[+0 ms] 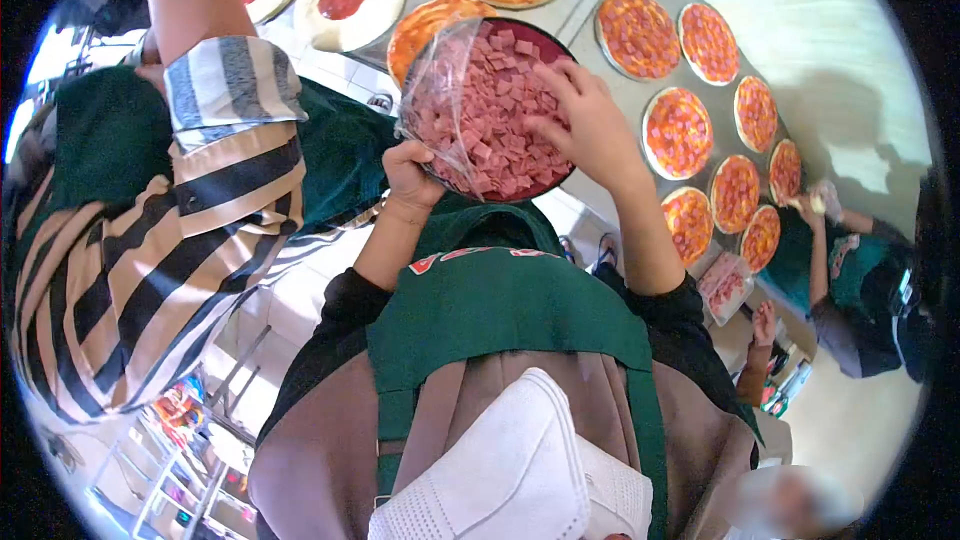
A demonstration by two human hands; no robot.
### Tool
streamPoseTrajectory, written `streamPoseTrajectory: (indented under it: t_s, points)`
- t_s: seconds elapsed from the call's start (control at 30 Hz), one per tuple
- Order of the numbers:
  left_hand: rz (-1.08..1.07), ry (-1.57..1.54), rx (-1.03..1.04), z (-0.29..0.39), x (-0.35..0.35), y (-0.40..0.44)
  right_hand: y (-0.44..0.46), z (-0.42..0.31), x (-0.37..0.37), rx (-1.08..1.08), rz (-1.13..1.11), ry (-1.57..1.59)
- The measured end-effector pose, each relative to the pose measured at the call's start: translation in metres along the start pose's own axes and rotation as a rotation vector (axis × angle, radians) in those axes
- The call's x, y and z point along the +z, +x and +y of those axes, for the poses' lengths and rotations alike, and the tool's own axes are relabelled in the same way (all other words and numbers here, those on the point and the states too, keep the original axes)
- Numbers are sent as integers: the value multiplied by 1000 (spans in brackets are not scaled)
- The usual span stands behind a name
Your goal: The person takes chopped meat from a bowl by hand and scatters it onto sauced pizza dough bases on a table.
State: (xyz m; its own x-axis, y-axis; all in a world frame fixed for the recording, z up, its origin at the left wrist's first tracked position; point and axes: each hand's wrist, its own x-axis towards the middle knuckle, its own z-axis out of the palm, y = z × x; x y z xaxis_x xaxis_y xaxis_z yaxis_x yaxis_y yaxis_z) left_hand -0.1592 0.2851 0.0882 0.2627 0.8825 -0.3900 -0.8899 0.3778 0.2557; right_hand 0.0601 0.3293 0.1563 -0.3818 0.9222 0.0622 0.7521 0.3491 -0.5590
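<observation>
A dark round bowl (pixel 545 176) full of diced pink ham (pixel 500 105) is held in front of my apron. Clear plastic wrap (pixel 437 100) is folded over its left side. My left hand (pixel 414 172) grips the rim at the lower left, the thumb on top. Over the right part of the bowl, my right hand (pixel 585 125) has its fingers apart, the tips at the ham cubes. Just behind the bowl lies a sauced pizza base (pixel 408 40), partly covered by it.
Several ham-topped pizzas (pixel 677 133) lie on the metal counter (pixel 617 90) to the right. Further bases, one with a sauce blob (pixel 350 2), are at the back left. A person in a striped top (pixel 150 280) stands close at left; another person (pixel 850 270) works at far right.
</observation>
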Motion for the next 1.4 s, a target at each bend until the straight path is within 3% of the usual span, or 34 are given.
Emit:
streamPoseTrajectory:
  t_s: [0.2,0.27,0.4,0.67,0.73,0.87,1.0,1.1,1.2,1.4]
  points:
    - [-55,-22,14,-15,-21,-37,-25,-19,29,-71,-183,-126]
    - [111,-8,75,-20,-25,-53,-28,-24,35,-63,-257,-140]
    - [107,-64,217,-27,-18,-73,-24,-39,32,-151,-360,-107]
    - [100,-69,381,-50,-6,-118,-42,-60,35,-357,-361,-142]
    - [148,-76,418,-54,-12,-116,-44,-60,34,-442,-257,-168]
    - [94,-122,354,-54,-16,-120,-47,-65,18,-465,-259,-182]
    - [7,-127,323,-40,-2,-118,-51,-79,1,-305,-333,-127]
    - [-196,-114,98,-17,-5,-112,-52,-86,-6,-259,-219,-68]
    - [-91,-63,35,-8,-24,-101,-67,-96,-3,-151,-174,-67]
    - [-116,-16,-108,33,-12,-112,-66,-120,25,-20,-129,-24]
